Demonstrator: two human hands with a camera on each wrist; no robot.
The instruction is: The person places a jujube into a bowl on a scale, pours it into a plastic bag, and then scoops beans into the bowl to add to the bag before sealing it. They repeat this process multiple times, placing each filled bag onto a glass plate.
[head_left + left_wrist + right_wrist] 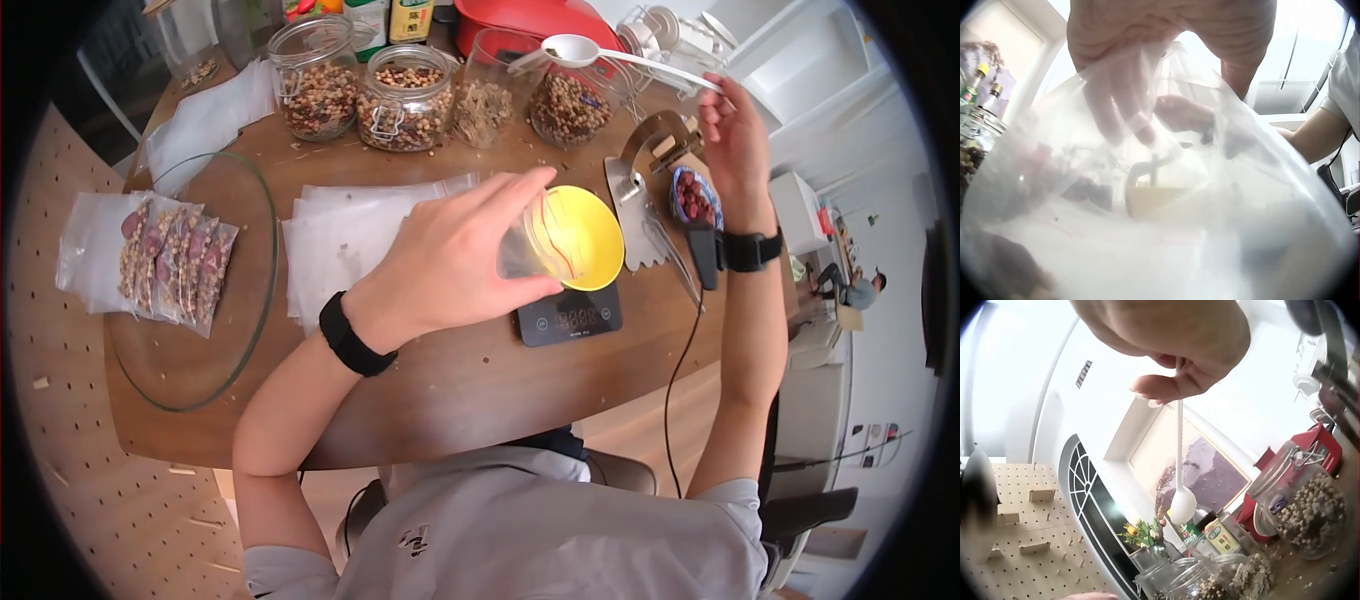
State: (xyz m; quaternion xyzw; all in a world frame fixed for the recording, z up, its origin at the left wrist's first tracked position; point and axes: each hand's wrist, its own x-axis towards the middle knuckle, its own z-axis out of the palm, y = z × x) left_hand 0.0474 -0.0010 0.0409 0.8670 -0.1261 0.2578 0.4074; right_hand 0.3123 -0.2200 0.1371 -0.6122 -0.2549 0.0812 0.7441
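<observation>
In the head view, a red case (520,15) is sitting near twelve o'clock, a yellow-labelled bottle (411,20) is standing between eleven and twelve, a pegboard (130,500) is showing at eight, and a background person (860,290) is appearing at three. In the right wrist view, flowers (1142,532) are standing toward six.

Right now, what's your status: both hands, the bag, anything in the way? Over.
Left hand grips clear bag by the yellow bowl. Right hand holds white spoon, raised. Bag partly hides the bowl from the head view.

The bag (522,248) partly hides the yellow bowl (600,238).
</observation>
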